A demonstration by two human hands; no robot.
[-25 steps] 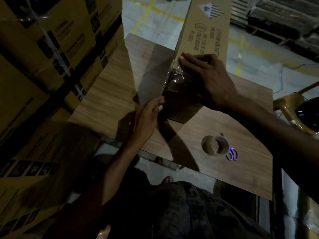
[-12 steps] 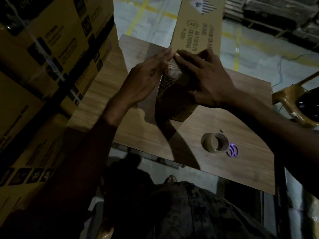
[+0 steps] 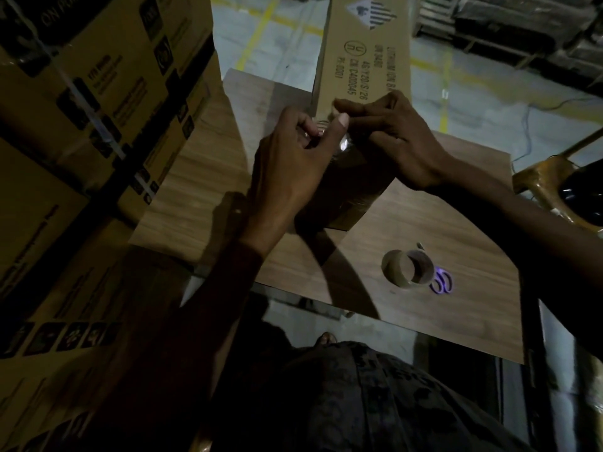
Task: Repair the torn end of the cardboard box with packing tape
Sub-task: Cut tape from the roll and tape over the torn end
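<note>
Though dim, wooden table (image 3: 424, 223) beside cartons (image 3: 98, 93).

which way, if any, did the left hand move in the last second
Yes. The left hand went up the long brown cardboard box, farther from the brown tape roll, to the right hand.

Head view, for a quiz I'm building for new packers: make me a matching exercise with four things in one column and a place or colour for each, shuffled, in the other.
Things:
1. tape roll
2. scissors
3. long box
4. stacked boxes

Places and colours:
A. purple handles
B. left hand and right hand on its near end
C. left of the table
D. on the table, right beside the scissors

Pairs: 1-D, 2-A, 3-B, 4-C.
</note>
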